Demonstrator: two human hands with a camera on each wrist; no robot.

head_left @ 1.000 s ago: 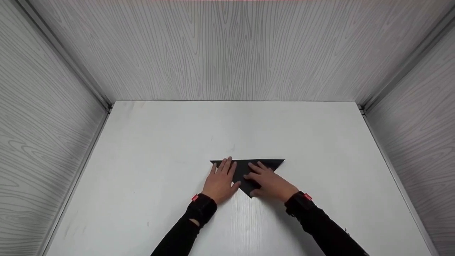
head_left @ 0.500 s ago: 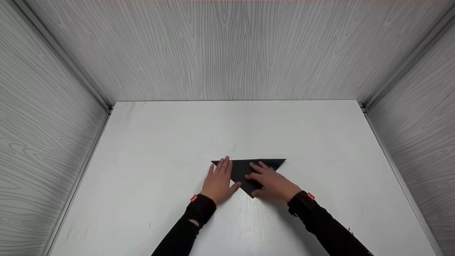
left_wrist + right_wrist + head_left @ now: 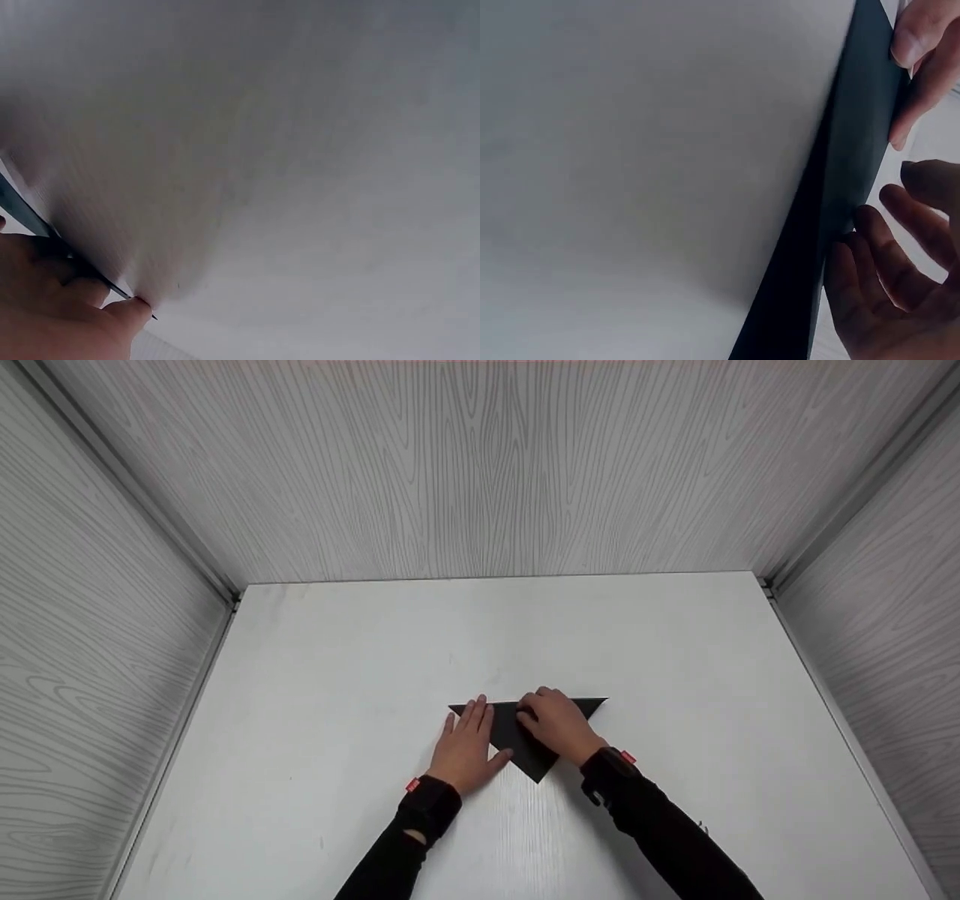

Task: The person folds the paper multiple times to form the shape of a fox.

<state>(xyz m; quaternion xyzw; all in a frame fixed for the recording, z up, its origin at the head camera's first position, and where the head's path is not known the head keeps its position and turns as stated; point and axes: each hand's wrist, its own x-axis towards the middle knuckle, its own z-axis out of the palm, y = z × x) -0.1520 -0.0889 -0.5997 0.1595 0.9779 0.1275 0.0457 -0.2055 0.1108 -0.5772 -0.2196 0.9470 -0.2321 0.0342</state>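
Observation:
A black folded sheet of paper [image 3: 507,733], roughly triangular, lies on the white table with one point toward the person. My left hand [image 3: 460,754] rests on its left part, fingers straight and thumb spread. Over the right half, my right hand [image 3: 559,725] touches the paper near its far edge, fingers loosely bent. The right wrist view shows a gap between the right thumb [image 3: 926,182] and the fingers, whose tips meet the paper [image 3: 862,105]. A narrow opening shows between the paper's layers there. Only part of the left hand [image 3: 67,315] appears in the left wrist view.
The white tabletop [image 3: 360,645] extends around the paper. A grey wood-grain panel [image 3: 480,472] stands at the back, with side panels at left [image 3: 97,660] and right [image 3: 885,622]. Both wrists wear black bands.
My right hand has drawn its fingers in and shifted toward the paper's far edge, uncovering the near point. The left hand stays nearly in place on the paper.

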